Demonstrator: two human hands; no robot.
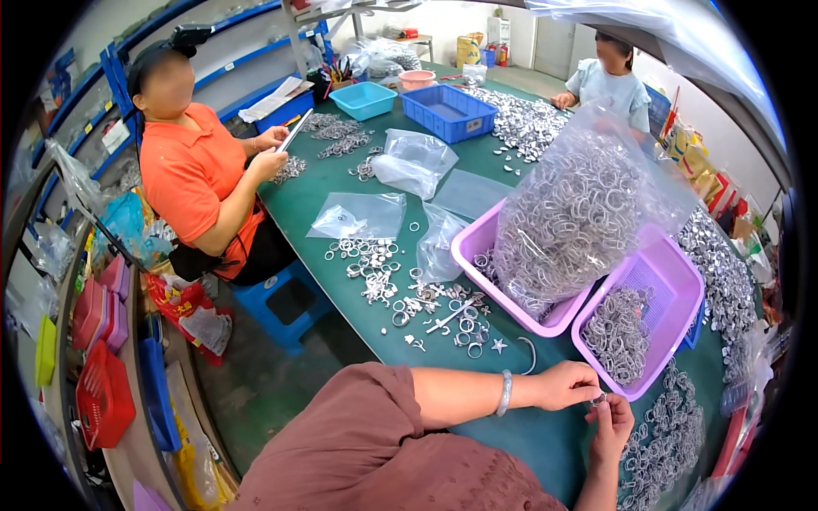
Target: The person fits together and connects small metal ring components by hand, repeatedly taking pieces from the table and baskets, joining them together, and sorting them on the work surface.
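A small silvery ring (599, 399) is pinched between the closed fingertips of the left hand (567, 386) and the right hand (611, 425), just beside the near corner of a purple basket (675, 291); further rings (665, 434) lie heaped on the green table (545, 434).

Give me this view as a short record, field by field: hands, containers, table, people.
Left hand: pinching a small metal piece, apparently a ring
Right hand: fingers on the same piece
Left purple basket: holds a big clear bag of rings
Right purple basket: heap of grey rings inside
Table: green; loose rings beside the right hand
People: person in orange with a tablet-like device; person in light blue
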